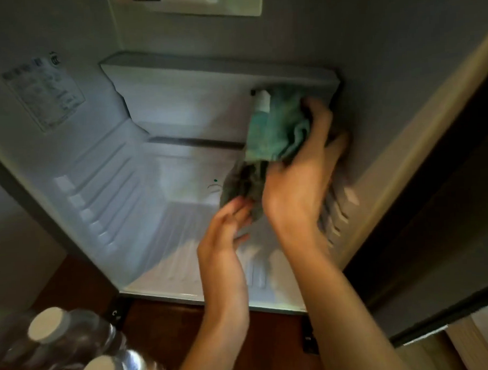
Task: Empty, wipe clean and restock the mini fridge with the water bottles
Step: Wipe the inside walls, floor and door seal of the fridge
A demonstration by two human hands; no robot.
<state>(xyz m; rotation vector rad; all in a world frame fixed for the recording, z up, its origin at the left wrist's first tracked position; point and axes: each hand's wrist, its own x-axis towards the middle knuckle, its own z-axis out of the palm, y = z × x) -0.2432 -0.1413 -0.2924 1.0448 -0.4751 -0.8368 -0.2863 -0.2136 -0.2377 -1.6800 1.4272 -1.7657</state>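
The mini fridge stands open with nothing inside it, its white ribbed walls lit. My right hand grips a green cloth against the inner right wall, just under the freezer compartment. The cloth's lower end hangs down, and my left hand touches it with loosely bent fingers. Water bottles with white caps stand at the bottom left, outside the fridge. Both hands are motion-blurred.
A sticker label is on the fridge's left inner wall. Dark wooden floor runs below the fridge's front edge. A wooden cabinet edge and a dark panel border the fridge on the right.
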